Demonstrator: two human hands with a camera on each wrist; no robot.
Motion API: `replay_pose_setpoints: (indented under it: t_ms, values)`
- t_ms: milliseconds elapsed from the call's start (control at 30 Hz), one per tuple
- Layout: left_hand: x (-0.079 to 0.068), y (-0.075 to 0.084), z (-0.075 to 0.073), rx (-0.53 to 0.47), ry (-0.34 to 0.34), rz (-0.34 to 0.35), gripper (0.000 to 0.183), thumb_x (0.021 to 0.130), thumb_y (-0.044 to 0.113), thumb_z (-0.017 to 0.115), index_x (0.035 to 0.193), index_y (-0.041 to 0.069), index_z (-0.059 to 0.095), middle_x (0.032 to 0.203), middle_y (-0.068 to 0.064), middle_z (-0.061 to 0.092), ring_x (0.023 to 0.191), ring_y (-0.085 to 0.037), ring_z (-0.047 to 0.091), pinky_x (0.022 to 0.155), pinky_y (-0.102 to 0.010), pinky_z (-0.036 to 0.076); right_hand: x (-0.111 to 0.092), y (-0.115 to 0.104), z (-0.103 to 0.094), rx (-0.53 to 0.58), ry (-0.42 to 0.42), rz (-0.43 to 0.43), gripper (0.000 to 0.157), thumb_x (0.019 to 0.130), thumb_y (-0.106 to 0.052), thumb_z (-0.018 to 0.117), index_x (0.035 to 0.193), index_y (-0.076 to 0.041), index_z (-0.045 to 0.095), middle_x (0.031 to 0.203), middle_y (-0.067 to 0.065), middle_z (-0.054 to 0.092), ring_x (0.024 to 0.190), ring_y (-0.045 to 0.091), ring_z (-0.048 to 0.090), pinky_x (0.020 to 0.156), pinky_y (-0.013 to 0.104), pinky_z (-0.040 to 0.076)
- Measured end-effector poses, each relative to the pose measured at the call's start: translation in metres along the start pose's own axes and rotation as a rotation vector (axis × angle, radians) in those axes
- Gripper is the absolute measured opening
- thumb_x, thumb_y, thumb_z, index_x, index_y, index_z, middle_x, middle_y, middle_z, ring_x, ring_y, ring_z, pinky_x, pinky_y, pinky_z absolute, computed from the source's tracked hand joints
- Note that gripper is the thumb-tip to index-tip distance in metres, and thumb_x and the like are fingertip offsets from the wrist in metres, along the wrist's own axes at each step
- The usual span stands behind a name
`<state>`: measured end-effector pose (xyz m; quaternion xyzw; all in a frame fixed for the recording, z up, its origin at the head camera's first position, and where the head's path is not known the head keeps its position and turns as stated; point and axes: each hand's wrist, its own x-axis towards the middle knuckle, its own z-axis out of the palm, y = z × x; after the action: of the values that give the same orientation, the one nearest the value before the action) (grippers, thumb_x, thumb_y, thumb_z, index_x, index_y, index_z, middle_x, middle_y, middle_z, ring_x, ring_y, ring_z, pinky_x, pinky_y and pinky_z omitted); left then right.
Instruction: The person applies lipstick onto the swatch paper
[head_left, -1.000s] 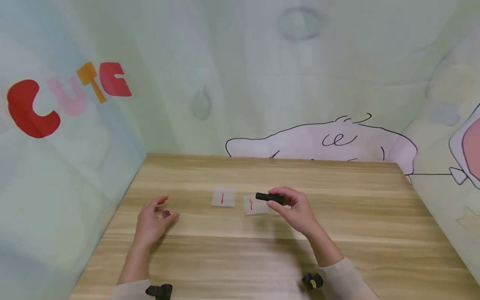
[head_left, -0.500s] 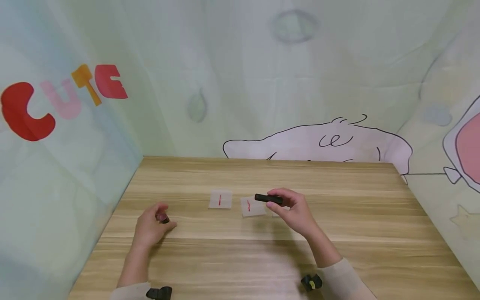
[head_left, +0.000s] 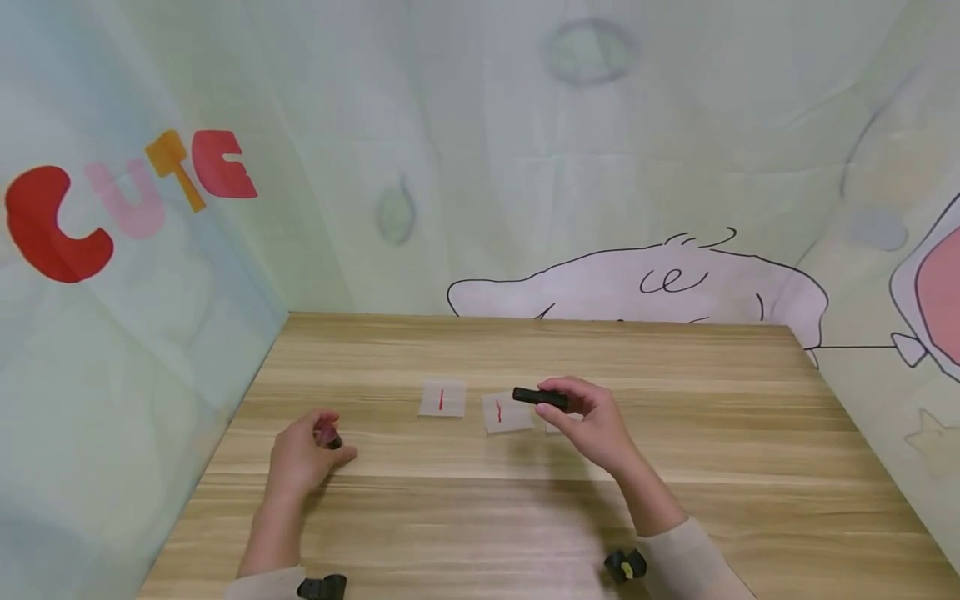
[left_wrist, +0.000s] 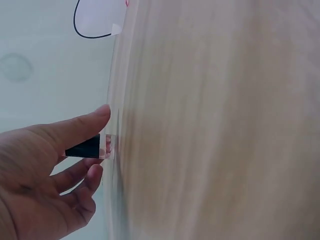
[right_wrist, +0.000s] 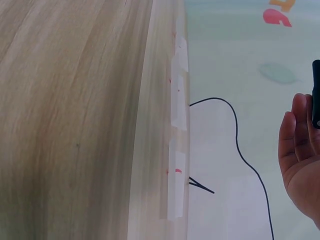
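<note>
In the head view my left hand [head_left: 303, 454] is low over the table's left side, fingers bent round a small short piece [head_left: 332, 437], black with a pinkish end. The left wrist view shows this black piece [left_wrist: 85, 147] between thumb and fingers, with a clear end that has red in it. My right hand [head_left: 592, 421] pinches a slim black tube [head_left: 540, 397] between thumb and fingertips, above the papers. Whether the tube is a marker or a lipstick cannot be told. Two white paper squares, a left one [head_left: 442, 398] and a middle one [head_left: 506, 413], bear red strokes.
A third paper [head_left: 553, 427] lies partly hidden behind the right hand. The wood-grain table [head_left: 450, 517] meets a printed cloth backdrop [head_left: 480, 167] at its back edge. A black wrist device [head_left: 626, 567] sits by the right sleeve, another [head_left: 322, 587] by the left.
My left hand has drawn slightly nearer and tilted the small piece, so more of its black side shows. The right hand and tube have stayed nearly still. The head view has shifted a little.
</note>
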<state>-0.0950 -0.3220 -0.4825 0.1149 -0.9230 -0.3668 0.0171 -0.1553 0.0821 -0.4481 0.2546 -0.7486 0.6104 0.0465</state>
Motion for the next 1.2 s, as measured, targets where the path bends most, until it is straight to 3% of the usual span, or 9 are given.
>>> replay_pose_setpoints:
  t_ms: [367,533,633,800,933,1000,1200]
  values:
    - [-0.004,0.001,-0.003,0.061,0.068,0.023,0.04,0.08,0.013,0.085,0.108,-0.011,0.069,0.093,-0.021,0.071,0.086,-0.034,0.066,0.08,-0.051,0.053,0.0,0.001,0.0,0.001,0.003,-0.009,0.024,0.086,0.004,0.077,0.109,0.001,0.072,0.098,0.016,0.071,0.078,0.009,0.065,0.067,0.025,0.054]
    - [-0.003,0.008,-0.001,0.013,0.104,0.056,0.04,0.086,0.012,0.08,0.117,-0.009,0.069,0.106,-0.027,0.071,0.1,-0.042,0.067,0.091,-0.055,0.051,0.001,0.0,-0.003,-0.016,0.012,-0.001,0.024,0.086,0.003,0.077,0.109,0.0,0.072,0.099,0.012,0.071,0.08,0.01,0.065,0.068,0.025,0.054]
    - [0.0,0.017,0.001,-0.039,0.131,0.124,0.035,0.09,0.007,0.076,0.119,-0.009,0.068,0.112,-0.028,0.07,0.107,-0.044,0.066,0.092,-0.055,0.052,0.002,-0.004,-0.005,-0.026,0.016,0.005,0.023,0.087,0.002,0.077,0.11,-0.001,0.072,0.101,0.013,0.071,0.082,0.01,0.065,0.07,0.024,0.055]
    - [0.008,0.038,0.007,-0.091,0.154,0.252,0.033,0.088,0.001,0.077,0.118,-0.009,0.068,0.108,-0.022,0.071,0.102,-0.037,0.069,0.083,-0.041,0.058,0.003,-0.008,-0.01,-0.04,0.019,0.016,0.023,0.088,0.001,0.077,0.11,-0.001,0.072,0.101,0.014,0.071,0.079,0.012,0.065,0.068,0.025,0.055]
    - [0.012,0.058,0.012,-0.186,0.151,0.261,0.035,0.086,0.003,0.08,0.117,-0.007,0.067,0.107,-0.018,0.073,0.101,-0.031,0.071,0.078,-0.019,0.054,0.004,-0.012,-0.012,-0.032,0.023,0.017,0.023,0.088,0.003,0.076,0.11,0.0,0.072,0.097,0.015,0.07,0.072,0.012,0.064,0.063,0.024,0.052]
    - [0.013,0.068,0.013,-0.22,0.16,0.261,0.033,0.085,0.005,0.082,0.114,-0.004,0.068,0.106,-0.016,0.074,0.1,-0.028,0.072,0.076,-0.014,0.052,0.004,-0.012,-0.012,-0.025,0.026,0.008,0.023,0.087,0.005,0.075,0.11,0.001,0.072,0.095,0.015,0.07,0.07,0.011,0.063,0.061,0.024,0.051]
    - [0.013,0.094,0.016,-0.232,0.163,0.338,0.028,0.083,0.009,0.084,0.108,0.003,0.074,0.103,-0.01,0.076,0.098,-0.024,0.072,0.084,-0.039,0.058,0.005,-0.013,-0.017,-0.043,0.035,-0.009,0.024,0.086,0.005,0.076,0.11,0.002,0.072,0.097,0.016,0.07,0.073,0.012,0.064,0.065,0.023,0.052]
